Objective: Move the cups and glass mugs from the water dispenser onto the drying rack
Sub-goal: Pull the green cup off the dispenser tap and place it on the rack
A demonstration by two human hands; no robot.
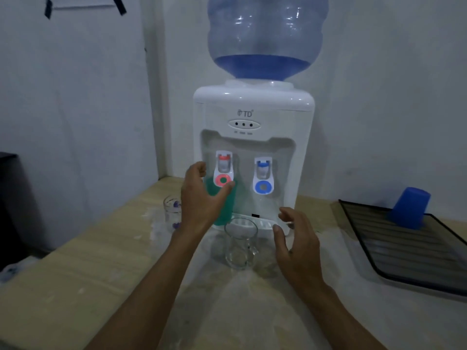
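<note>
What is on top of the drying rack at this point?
One blue cup stands upside down on the far end of the drying rack. The rest of the visible grate is bare; its right edge runs out of frame, so that part is unseen.

White water dispenser (252, 117), taps marked red (223, 180) and blue (263, 188); blue-tinted bottle (265, 34). Green cup (225, 205), blue cup (410, 208), clear glass mug (240, 245), glass (172, 210) patterned with purple. Black ribbed drying rack (404, 246).

Water dispenser (254, 147) at table's (75, 286) back, mug (241, 245) before it, drying rack (409, 246) right, cup (410, 208) on rack.
</note>
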